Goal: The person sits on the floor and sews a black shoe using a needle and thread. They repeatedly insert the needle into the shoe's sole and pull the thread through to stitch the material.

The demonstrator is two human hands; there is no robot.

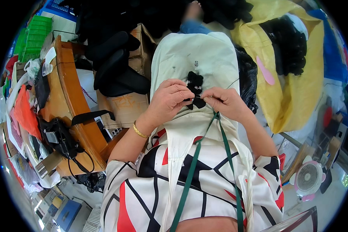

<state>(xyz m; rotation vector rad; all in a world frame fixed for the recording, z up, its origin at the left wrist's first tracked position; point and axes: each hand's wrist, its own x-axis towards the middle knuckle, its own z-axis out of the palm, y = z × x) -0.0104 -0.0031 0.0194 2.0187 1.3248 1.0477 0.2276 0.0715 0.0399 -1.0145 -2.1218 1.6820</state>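
Over my lap lies a pale cloth (193, 46), with small black fabric pieces (195, 79) on it between my hands. My left hand (169, 99) has thumb and fingers pinched together at the edge of a small black piece (198, 102). Close by on the right, my right hand (225, 101) is closed in a pinch. A thin pale line runs between the fingertips, too fine to identify. From my neck a dark green cord (189, 176) hangs down to a knot just below my right hand; its lower end is hidden.
A wooden table (67, 91) on the left bears a black bag (62, 137). Behind it stand a cardboard box (125, 104) and black padded shapes (120, 71). At right lies a yellow sack (259, 77) with black pieces and a pink paddle-shaped item (265, 71); a fan (309, 178) stands lower right.
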